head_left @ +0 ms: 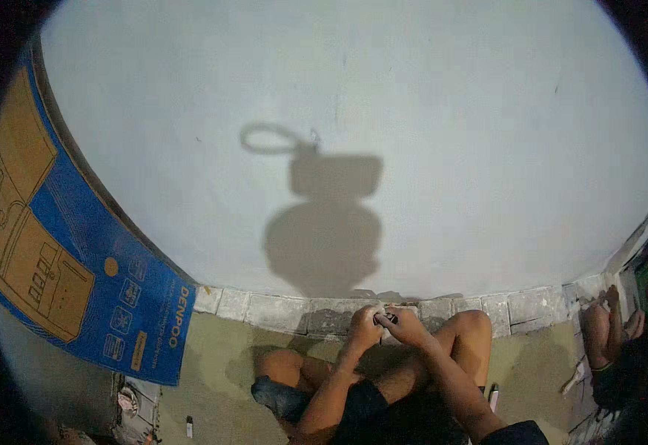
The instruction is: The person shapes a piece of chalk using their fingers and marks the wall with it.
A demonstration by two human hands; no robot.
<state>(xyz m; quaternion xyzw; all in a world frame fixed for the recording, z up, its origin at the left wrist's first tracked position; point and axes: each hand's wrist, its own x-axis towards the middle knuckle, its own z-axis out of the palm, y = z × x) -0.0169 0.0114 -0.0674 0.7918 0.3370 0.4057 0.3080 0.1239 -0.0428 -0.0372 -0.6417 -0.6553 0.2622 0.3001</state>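
My left hand (366, 327) and my right hand (408, 328) meet above my crossed legs, close to the foot of the wall. Both have their fingers closed around a small dark object (385, 319) with some pale spots. Most of it is covered by the fingers, so its kind cannot be made out. The right thumb appears to press on it from the side.
A blue and brown cardboard sheet (146, 334) leans at the left. Pale blocks (535, 305) line the base of the white wall (472, 148). Small stick-like items (189, 426) lie on the floor. Another person's arm (600, 341) is at the right.
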